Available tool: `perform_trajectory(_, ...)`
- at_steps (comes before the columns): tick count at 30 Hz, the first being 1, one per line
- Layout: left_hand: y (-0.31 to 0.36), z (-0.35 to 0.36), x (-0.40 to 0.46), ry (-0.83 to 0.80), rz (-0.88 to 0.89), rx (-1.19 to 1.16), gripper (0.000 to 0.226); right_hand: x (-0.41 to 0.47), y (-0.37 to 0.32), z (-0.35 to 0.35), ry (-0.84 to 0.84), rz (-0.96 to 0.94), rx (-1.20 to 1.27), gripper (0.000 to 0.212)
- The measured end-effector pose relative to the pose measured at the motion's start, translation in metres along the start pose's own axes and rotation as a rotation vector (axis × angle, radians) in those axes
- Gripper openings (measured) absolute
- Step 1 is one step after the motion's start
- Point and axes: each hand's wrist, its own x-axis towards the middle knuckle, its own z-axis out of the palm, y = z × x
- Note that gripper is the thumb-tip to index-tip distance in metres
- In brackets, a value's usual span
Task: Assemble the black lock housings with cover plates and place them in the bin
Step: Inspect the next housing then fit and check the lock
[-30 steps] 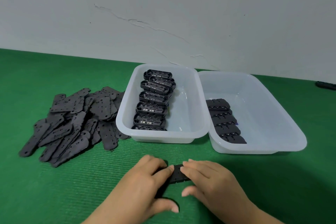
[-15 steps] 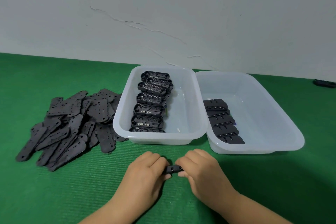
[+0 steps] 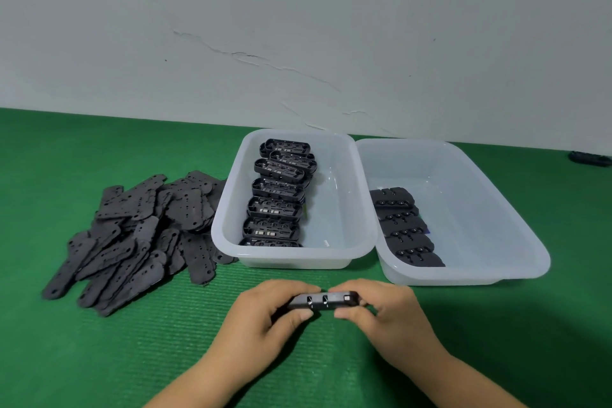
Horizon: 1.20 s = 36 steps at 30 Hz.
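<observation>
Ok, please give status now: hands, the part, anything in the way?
Left hand and right hand both grip one black housing above the mat. Right bin holds finished ones. Path looks free.

Bare green counter (image 3: 99, 358) lies open to the left and right of both hands and along the near edge. Ahead, two white bins stand touching side by side: the left bin (image 3: 359, 209) beside a pile of cover plates (image 3: 139, 235), the right bin (image 3: 516, 225) roomy past its row of black parts (image 3: 405, 228).
</observation>
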Motion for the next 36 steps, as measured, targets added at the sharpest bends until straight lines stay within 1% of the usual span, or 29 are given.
perform_trajectory(2,0.004,-0.002,-0.001,-0.011,-0.032,-0.075,0.022,-0.002,-0.005,-0.001,-0.036,0.009,0.015,0.014)
perform_trajectory(4,0.008,-0.004,0.0,-0.027,-0.086,-0.133,0.024,-0.004,-0.01,-0.001,-0.05,0.04,0.035,0.016)
perform_trajectory(7,0.012,-0.009,0.004,-0.085,-0.139,-0.151,0.019,-0.009,-0.014,-0.001,-0.044,0.173,0.135,0.015)
perform_trajectory(9,0.014,-0.014,0.007,-0.134,-0.166,-0.219,0.016,-0.011,-0.02,-0.004,-0.102,0.278,0.381,0.016)
perform_trajectory(11,0.018,-0.018,0.009,-0.162,-0.165,-0.3,0.024,-0.011,-0.028,-0.007,-0.165,0.383,0.768,0.03)
perform_trajectory(13,0.023,-0.021,0.01,-0.174,-0.126,-0.405,0.025,-0.008,-0.035,-0.01,-0.187,0.484,1.119,0.037)
perform_trajectory(15,0.029,-0.02,0.011,-0.164,-0.07,-0.449,0.027,-0.006,-0.041,-0.014,-0.21,0.548,1.289,0.033)
perform_trajectory(18,0.035,-0.019,0.011,-0.121,0.007,-0.382,0.03,-0.003,-0.046,-0.018,-0.176,0.662,1.461,0.03)
perform_trajectory(20,0.038,-0.017,0.01,-0.128,0.056,-0.337,0.036,-0.001,-0.048,-0.022,-0.128,0.729,1.508,0.032)
perform_trajectory(23,0.041,-0.017,0.01,-0.164,0.065,-0.294,0.044,0.001,-0.052,-0.026,-0.083,0.798,1.494,0.034)
perform_trajectory(27,0.042,-0.018,0.01,-0.157,0.126,-0.172,0.043,0.002,-0.06,-0.03,-0.032,0.848,1.508,0.031)
perform_trajectory(30,0.044,-0.018,0.009,-0.175,0.143,-0.129,0.044,0.002,-0.063,-0.03,-0.004,0.87,1.521,0.03)
perform_trajectory(32,0.045,-0.019,0.01,-0.192,0.13,-0.141,0.047,0.002,-0.065,-0.03,0.015,0.876,1.528,0.033)
perform_trajectory(34,0.046,-0.022,0.01,-0.237,0.095,-0.191,0.05,0.002,-0.067,-0.031,0.055,0.892,1.523,0.028)
perform_trajectory(36,0.047,-0.025,0.011,-0.287,0.072,-0.23,0.051,0.001,-0.068,-0.031,0.087,0.899,1.536,0.027)
